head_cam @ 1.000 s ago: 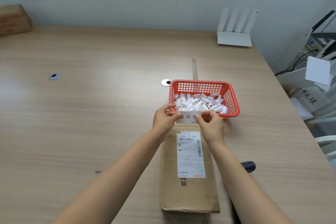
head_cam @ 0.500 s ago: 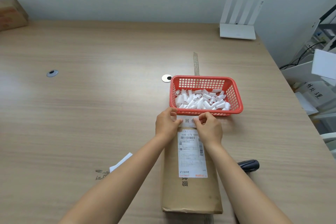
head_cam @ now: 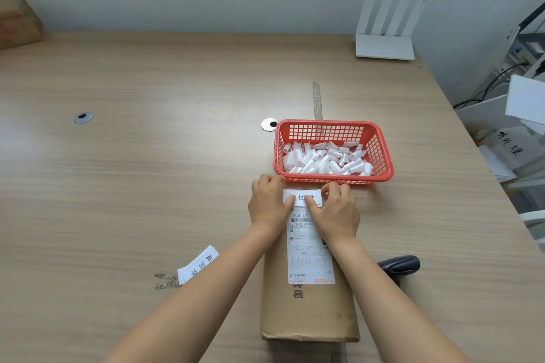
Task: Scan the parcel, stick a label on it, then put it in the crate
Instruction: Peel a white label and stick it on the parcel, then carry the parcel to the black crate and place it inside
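Observation:
A long brown paper parcel (head_cam: 309, 312) lies lengthwise on the table in front of me, with a printed shipping slip (head_cam: 309, 256) on its top. A small white label (head_cam: 303, 197) with black characters lies flat on the parcel's far end, just above the slip. My left hand (head_cam: 267, 206) pinches the label's left edge with the thumb on it. My right hand (head_cam: 336, 212) presses the right edge, its thumb across the label's lower part. Both forearms hide parts of the parcel's sides.
A red plastic basket (head_cam: 383, 153) full of curled white paper scraps stands just beyond the parcel. A black scanner (head_cam: 401, 265) lies to the right of my right arm. A stack of labels (head_cam: 199, 267) sits by my left arm. A white router (head_cam: 385, 44) and a cardboard box (head_cam: 17, 20) stand at the back.
Both hands have come down from in front of the basket with the small label, which now lies flat on the parcel's far end. The view has tilted downward.

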Available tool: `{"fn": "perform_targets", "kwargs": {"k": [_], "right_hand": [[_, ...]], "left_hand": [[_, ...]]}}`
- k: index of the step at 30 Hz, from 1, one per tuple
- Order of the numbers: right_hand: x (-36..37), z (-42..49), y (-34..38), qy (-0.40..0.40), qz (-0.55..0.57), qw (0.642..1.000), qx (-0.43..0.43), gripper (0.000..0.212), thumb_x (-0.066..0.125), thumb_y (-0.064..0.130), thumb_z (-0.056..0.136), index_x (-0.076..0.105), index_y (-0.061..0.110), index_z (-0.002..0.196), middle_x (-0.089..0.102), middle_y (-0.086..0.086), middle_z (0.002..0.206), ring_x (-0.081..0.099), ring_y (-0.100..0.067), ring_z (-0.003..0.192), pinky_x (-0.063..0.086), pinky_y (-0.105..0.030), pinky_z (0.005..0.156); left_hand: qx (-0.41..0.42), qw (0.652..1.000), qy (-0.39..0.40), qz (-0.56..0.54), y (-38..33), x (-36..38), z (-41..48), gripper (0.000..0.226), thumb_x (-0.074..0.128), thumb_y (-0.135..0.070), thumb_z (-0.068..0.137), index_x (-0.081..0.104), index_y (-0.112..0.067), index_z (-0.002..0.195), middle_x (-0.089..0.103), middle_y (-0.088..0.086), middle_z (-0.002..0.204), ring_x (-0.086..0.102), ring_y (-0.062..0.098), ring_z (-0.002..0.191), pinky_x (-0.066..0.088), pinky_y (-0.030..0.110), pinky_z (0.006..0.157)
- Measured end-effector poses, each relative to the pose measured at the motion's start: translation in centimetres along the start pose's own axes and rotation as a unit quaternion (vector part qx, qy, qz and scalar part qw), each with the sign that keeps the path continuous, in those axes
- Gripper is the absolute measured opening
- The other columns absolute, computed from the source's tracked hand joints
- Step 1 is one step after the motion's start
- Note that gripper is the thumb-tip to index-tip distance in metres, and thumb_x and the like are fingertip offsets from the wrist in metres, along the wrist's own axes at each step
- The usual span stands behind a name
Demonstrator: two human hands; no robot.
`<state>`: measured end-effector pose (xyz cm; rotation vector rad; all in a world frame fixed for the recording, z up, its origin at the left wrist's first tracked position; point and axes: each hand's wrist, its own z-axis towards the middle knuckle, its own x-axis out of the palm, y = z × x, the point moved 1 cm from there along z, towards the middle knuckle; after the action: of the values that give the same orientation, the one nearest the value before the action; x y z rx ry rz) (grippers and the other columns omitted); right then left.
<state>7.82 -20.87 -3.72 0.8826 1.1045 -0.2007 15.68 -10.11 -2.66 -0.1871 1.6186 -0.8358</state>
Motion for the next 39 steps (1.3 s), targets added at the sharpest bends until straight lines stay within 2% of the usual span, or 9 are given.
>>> {"fn": "perform_targets", "kwargs": {"k": [3, 5, 8, 12, 19, 22, 26, 33, 39], "right_hand": [[-0.2, -0.1, -0.5, -0.008, -0.001, 0.999, 0.034, 0.040, 0.067, 0.037, 0.076, 0.054, 0.007, 0.099, 0.053, -0.016, 0.102, 0.049, -0.032, 0.094, 0.043, -0.037, 0.070], [-0.4, -0.3, -0.8, -0.003, 0.020, 0.999, 0.050, 0.034, 0.063, 0.029, 0.080, 0.053, 0.006, 0.102, 0.051, -0.018, 0.106, 0.049, -0.033, 0.097, 0.044, -0.038, 0.073], [-0.9, -0.7, -1.2, 0.005, 0.056, 0.998, 0.043, 0.022, 0.053, 0.014, 0.087, 0.051, 0.003, 0.106, 0.050, -0.019, 0.110, 0.051, -0.034, 0.099, 0.044, -0.040, 0.075], [-2.1, -2.4, -2.4, 0.040, 0.102, 0.993, 0.049, 0.029, 0.048, 0.011, 0.088, 0.048, 0.004, 0.116, 0.048, -0.018, 0.121, 0.051, -0.032, 0.107, 0.044, -0.040, 0.084], [-4.6, -7.1, -4.2, 0.258, 0.122, 0.957, -0.042, 0.069, 0.066, 0.030, 0.078, 0.031, 0.030, 0.136, 0.029, -0.006, 0.140, 0.037, -0.017, 0.128, 0.030, -0.025, 0.100], [-4.9, -8.3, -4.3, 0.300, 0.091, 0.949, -0.032, 0.080, 0.069, 0.034, 0.075, 0.023, 0.032, 0.140, 0.014, -0.005, 0.149, 0.029, -0.021, 0.135, 0.029, -0.029, 0.106], [-5.1, -8.9, -3.8, 0.325, 0.078, 0.943, -0.005, 0.095, 0.073, 0.036, 0.070, 0.012, 0.033, 0.143, 0.007, -0.006, 0.152, 0.026, -0.024, 0.137, 0.026, -0.031, 0.109], [-5.5, -10.5, -2.5, 0.279, 0.089, 0.956, 0.031, 0.100, 0.077, 0.036, 0.064, 0.016, 0.030, 0.143, 0.015, -0.008, 0.149, 0.033, -0.024, 0.133, 0.030, -0.031, 0.107], [-7.6, -13.7, -0.6, 0.158, 0.125, 0.978, 0.055, 0.098, 0.079, 0.035, 0.061, 0.021, 0.035, 0.140, 0.017, -0.002, 0.148, 0.034, -0.017, 0.130, 0.026, -0.019, 0.095]], "left_hand": [[-0.021, 1.000, -0.006, 0.005, 1.0, 0.0, -0.5, 0.051, 0.063, -0.035, 0.082, 0.051, -0.014, 0.127, 0.050, 0.007, 0.127, 0.043, 0.024, 0.120, 0.043, 0.034, 0.094], [-0.052, 0.998, 0.015, -0.025, 1.5, 0.1, -1.0, 0.055, 0.058, -0.034, 0.087, 0.042, -0.011, 0.134, 0.044, 0.009, 0.135, 0.043, 0.024, 0.125, 0.043, 0.037, 0.096], [-0.075, 0.995, 0.039, -0.048, 1.8, 0.1, -1.8, 0.050, 0.045, -0.029, 0.094, 0.034, -0.007, 0.137, 0.037, 0.012, 0.142, 0.044, 0.028, 0.126, 0.043, 0.042, 0.096], [-0.064, 0.994, 0.062, -0.067, 2.2, -0.4, -3.3, 0.047, 0.040, -0.026, 0.095, 0.032, -0.007, 0.138, 0.037, 0.013, 0.143, 0.047, 0.030, 0.123, 0.042, 0.041, 0.099], [0.040, 0.986, 0.134, -0.088, 3.2, -1.5, -8.3, 0.079, 0.062, -0.035, 0.083, 0.016, -0.023, 0.147, 0.024, 0.007, 0.148, 0.032, 0.019, 0.137, 0.033, 0.032, 0.109], [0.060, 0.976, 0.198, -0.064, 3.6, -1.9, -9.5, 0.089, 0.074, -0.041, 0.070, 0.024, -0.029, 0.142, 0.012, 0.007, 0.153, 0.022, 0.023, 0.143, 0.030, 0.037, 0.115], [0.019, 0.964, 0.257, -0.070, 4.2, -2.0, -10.3, 0.108, 0.081, -0.042, 0.062, 0.013, -0.034, 0.146, 0.004, 0.009, 0.155, 0.012, 0.022, 0.146, 0.022, 0.036, 0.119], [0.041, 0.956, 0.276, -0.093, 4.3, -2.8, -10.1, 0.114, 0.084, -0.036, 0.060, 0.012, -0.028, 0.148, 0.008, 0.009, 0.155, 0.012, 0.021, 0.146, 0.021, 0.037, 0.119], [0.150, 0.944, 0.280, -0.091, 3.3, -5.7, -10.0, 0.115, 0.085, -0.036, 0.058, 0.012, -0.033, 0.147, 0.004, 0.005, 0.156, 0.007, 0.019, 0.147, 0.021, 0.040, 0.120]]}}
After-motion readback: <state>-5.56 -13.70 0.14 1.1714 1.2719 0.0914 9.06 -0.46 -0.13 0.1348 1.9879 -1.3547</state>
